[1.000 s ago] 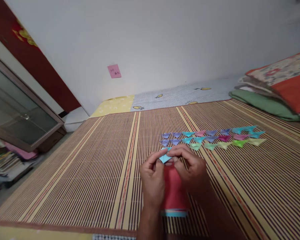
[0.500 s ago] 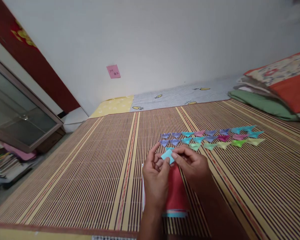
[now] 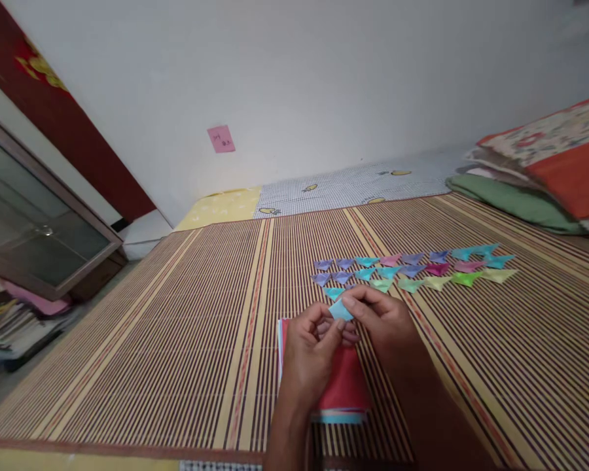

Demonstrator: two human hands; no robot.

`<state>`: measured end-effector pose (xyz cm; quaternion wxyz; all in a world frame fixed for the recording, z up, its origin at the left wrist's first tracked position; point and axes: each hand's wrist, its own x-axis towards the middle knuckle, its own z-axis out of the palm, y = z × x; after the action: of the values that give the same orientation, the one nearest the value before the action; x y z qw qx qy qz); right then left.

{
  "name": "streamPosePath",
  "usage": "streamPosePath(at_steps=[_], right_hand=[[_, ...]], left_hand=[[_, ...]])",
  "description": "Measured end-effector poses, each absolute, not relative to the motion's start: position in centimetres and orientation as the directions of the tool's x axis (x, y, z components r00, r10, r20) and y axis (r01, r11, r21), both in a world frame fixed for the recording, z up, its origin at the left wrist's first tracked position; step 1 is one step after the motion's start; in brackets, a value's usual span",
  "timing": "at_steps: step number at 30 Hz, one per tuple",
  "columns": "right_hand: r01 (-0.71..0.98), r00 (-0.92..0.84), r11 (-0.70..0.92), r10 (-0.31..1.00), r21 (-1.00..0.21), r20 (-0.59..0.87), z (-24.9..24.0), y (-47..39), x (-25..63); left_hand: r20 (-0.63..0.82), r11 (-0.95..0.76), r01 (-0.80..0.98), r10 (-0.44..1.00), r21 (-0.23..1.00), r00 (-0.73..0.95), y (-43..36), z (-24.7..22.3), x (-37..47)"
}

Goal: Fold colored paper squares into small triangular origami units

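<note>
Between my two hands is a small folded piece of light blue paper (image 3: 340, 310). My left hand (image 3: 314, 347) pinches its lower left side between thumb and fingers. The fingertips of my right hand (image 3: 380, 317) grip its upper right corner. Under my hands lies a stack of paper sheets (image 3: 346, 386), red on top with blue and white edges showing; my left hand hides part of it. Just beyond my fingers, several folded paper boats (image 3: 413, 270) in purple, blue, pink, green and yellow stand in rows.
A striped bamboo mat (image 3: 177, 347) spans the bed. Folded bedding (image 3: 559, 176) is piled at the right. A pink note (image 3: 220, 139) sticks to the wall behind. At the left are a glass-doored cabinet (image 3: 44, 216) and a pile of books (image 3: 14, 327).
Both hands have shifted slightly right with the light blue paper. My left index finger, raised before, now bends in against the paper. More of the stack's left corner and a blue boat show.
</note>
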<state>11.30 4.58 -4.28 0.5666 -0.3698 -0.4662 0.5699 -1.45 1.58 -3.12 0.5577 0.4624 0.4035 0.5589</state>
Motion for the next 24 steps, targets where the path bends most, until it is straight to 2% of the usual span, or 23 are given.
streamPosePath(at_steps=[2, 6, 10, 13, 16, 18, 21, 24], right_hand=[[-0.32, -0.111, 0.039, 0.991, -0.947, 0.078, -4.4, 4.9, 11.7], [-0.249, -0.12, 0.11, 0.982, -0.962, 0.143, -4.6, 5.2, 12.1], [-0.303, -0.177, 0.064, 0.977, -0.951, 0.122, -4.7, 5.2, 11.7], [-0.347, -0.211, 0.018, 0.973, -0.938, 0.097, -4.7, 5.1, 11.5], [-0.315, -0.186, 0.04, 0.977, -0.948, 0.104, -4.7, 5.2, 11.6], [-0.27, -0.148, 0.089, 0.98, -0.959, 0.133, -4.5, 5.1, 11.7], [-0.184, -0.101, 0.24, 0.96, -0.953, 0.261, -4.0, 4.9, 12.0], [-0.065, -0.166, 0.41, 0.895, -0.91, 0.415, -3.7, 4.6, 12.4]], left_hand=[[0.066, -0.044, -0.263, 0.995, 0.964, 0.076, 1.5, -3.1, -1.6], [0.112, -0.098, -0.253, 0.993, 0.962, 0.043, 1.5, -2.9, -2.5], [0.182, -0.16, -0.259, 0.981, 0.952, 0.062, 1.3, -2.8, -3.1], [0.176, -0.136, -0.26, 0.975, 0.956, 0.135, 1.3, -3.0, -3.0], [0.16, -0.117, -0.276, 0.977, 0.954, 0.139, 1.4, -3.1, -2.9], [0.165, -0.133, -0.285, 0.982, 0.949, 0.092, 1.5, -3.1, -2.9], [0.184, -0.178, -0.27, 0.983, 0.946, -0.005, 1.6, -2.9, -3.3], [0.21, -0.22, -0.236, 0.975, 0.946, -0.067, 1.6, -2.8, -3.8]])
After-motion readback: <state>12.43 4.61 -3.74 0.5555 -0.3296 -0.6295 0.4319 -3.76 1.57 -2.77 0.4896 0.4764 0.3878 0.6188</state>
